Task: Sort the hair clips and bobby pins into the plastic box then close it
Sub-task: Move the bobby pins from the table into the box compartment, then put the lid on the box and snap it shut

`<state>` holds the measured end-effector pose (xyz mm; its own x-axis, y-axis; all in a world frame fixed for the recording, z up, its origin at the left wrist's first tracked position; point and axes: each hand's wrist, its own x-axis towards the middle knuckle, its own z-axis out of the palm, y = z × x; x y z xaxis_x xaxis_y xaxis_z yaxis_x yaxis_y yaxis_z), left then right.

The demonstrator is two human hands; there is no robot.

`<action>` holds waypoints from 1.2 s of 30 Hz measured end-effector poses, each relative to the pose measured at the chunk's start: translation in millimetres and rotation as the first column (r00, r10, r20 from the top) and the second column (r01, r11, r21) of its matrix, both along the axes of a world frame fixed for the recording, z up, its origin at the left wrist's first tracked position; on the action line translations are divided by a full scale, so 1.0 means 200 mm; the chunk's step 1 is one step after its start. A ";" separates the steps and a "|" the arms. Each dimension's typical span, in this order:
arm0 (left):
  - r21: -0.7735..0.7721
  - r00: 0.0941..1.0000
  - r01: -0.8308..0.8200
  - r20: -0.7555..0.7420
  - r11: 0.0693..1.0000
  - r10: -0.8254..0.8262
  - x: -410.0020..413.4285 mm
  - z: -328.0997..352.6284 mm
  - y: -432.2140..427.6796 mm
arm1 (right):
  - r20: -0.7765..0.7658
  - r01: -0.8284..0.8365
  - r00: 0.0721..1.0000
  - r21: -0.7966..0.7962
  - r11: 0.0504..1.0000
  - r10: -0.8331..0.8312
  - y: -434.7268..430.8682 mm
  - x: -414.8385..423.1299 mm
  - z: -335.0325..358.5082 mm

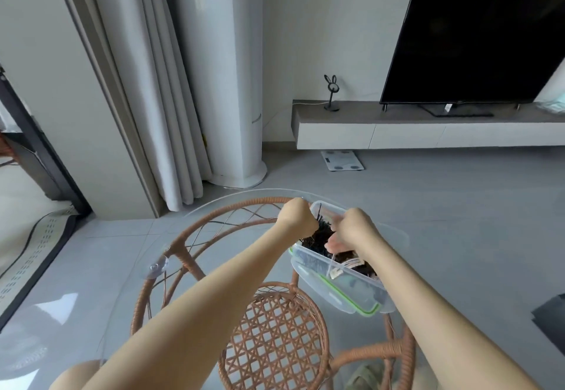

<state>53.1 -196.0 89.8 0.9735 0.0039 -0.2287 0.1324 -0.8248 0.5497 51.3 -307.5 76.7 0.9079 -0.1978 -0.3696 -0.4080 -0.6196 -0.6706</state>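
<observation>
At the counter's [214, 267] far edge, the left hand [298, 217] grips bunched bobby pins [321, 230] in the plastic box [360, 279]. I cannot tell what the right hand [351, 230] holds. The pins are probably light and slippery, best pinched in clusters.

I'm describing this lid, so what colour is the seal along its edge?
Bright green, along the clear lid; the head view shows it best.

Your clear plastic box [328, 206] stands open on the glass tabletop [183, 267], set at a slant. A dark tangle of bobby pins [319, 233] fills its far end, and pale hair clips [351, 264] lie at the near end. The green-edged lid [354, 301] lies along its near side.
</observation>
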 end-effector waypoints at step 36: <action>0.088 0.928 -0.364 0.120 0.927 0.353 -0.72 -0.36 0.82 | 0.373 -0.234 0.826 -0.453 0.860 0.422 -0.05 -0.53 -0.31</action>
<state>-91.2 -31.2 18.4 0.9201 0.3761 -0.1093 0.3795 -0.7870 0.4865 -55.1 -317.3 13.8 0.9859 0.1065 0.1294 0.1513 -0.8974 -0.4145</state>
